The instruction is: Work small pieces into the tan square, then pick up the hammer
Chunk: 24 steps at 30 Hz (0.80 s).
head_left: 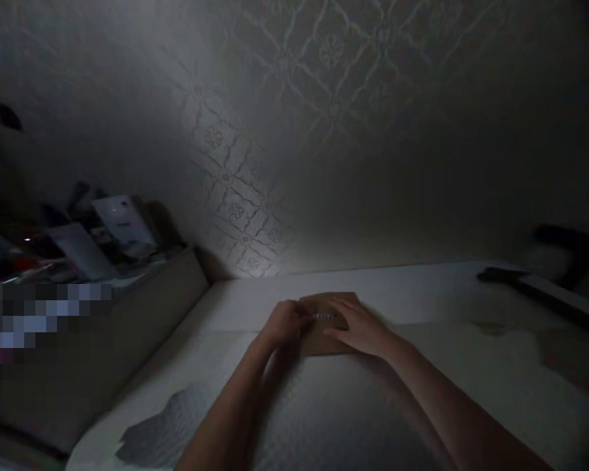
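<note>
Head camera is showing me working in very dim light, both my hands resting on one flat brown package (pixel 330 327) that is lying on the pale table (pixel 422 288) near the patterned wall (pixel 285 118). My left hand (pixel 283 324) is curling its fingers at the package's left edge, pinching something small and pale there, too blurred to name. My right hand (pixel 359 326) is lying flat, fingers spread, pressing on the top. Nothing is blocking either hand. Off to my left, one long tan box (pixel 127 340) is holding a jumble of packets I cannot count. At far right, one long dark-handled object (pixel 530 284) is lying on the table, well apart.
</note>
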Tool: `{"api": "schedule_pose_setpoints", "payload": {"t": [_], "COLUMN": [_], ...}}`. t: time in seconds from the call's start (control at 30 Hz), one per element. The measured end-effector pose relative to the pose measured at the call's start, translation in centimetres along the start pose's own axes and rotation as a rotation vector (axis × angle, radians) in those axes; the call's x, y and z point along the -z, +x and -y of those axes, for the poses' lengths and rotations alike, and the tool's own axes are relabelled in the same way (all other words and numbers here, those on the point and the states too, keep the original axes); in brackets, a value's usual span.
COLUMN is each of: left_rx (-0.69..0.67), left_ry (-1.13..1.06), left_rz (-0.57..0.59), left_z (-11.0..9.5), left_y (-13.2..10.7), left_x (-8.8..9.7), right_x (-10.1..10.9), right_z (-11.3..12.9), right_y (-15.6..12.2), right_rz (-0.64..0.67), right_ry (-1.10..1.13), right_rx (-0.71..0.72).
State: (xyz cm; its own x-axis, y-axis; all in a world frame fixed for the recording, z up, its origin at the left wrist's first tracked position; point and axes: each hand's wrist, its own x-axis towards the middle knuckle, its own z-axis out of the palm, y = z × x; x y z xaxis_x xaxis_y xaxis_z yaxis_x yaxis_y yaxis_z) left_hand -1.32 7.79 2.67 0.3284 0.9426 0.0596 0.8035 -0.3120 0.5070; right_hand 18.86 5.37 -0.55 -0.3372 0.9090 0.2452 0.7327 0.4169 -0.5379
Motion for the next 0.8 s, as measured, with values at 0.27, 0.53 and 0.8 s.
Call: {"api": "schedule_pose_setpoints", "payload": {"t": [0.27, 0.53, 0.8], "left_rx": [0.027, 0.165, 0.578], "left_ry": [-0.122, -0.110, 0.242], "left_rz": [-0.033, -0.277, -0.434], "left_z": [0.4, 1.7, 4.9], "left_y": [0.1, 0.7, -0.1], "left_x": [-0.3, 0.9, 2.3], "right_x": [0.1, 0.1, -0.2], "right_z": [0.0, -0.2, -0.7], "right_y": [-0.1, 0.0, -0.1], "right_rz": [0.007, 0.022, 0.021], "right_ry": [0.001, -0.012, -0.027], "right_rx": [-0.006, -0.015, -0.012]}}
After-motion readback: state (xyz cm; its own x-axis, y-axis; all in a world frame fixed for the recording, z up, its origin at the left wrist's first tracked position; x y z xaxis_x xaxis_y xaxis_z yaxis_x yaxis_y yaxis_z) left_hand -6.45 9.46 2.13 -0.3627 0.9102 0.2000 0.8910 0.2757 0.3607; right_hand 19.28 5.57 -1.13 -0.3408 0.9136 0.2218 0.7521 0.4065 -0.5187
